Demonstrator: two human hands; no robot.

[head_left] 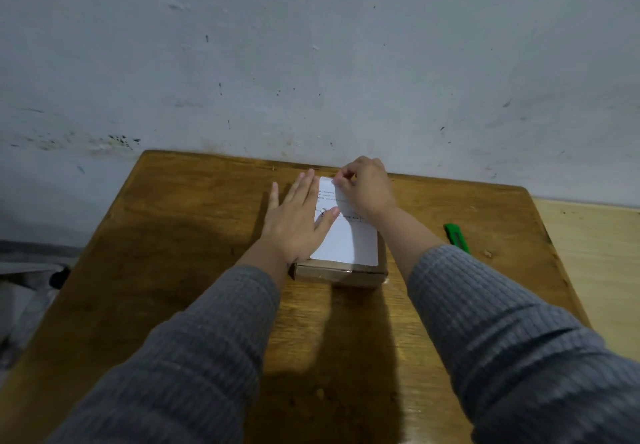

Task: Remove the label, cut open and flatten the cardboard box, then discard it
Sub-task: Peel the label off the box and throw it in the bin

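My left hand [298,218] lies flat, fingers spread, hiding the one cardboard box's [341,272] left side mid-tabletop [173,236], my right hand [363,185] pinches its single white label's [346,239] far edge, print unreadable, one green cutter [456,237] lying right of the box.

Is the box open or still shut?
Shut: the box has its top flat and closed, with the label lying across it.

One box [341,272], one label [349,236], one green cutter [457,237], two hands.
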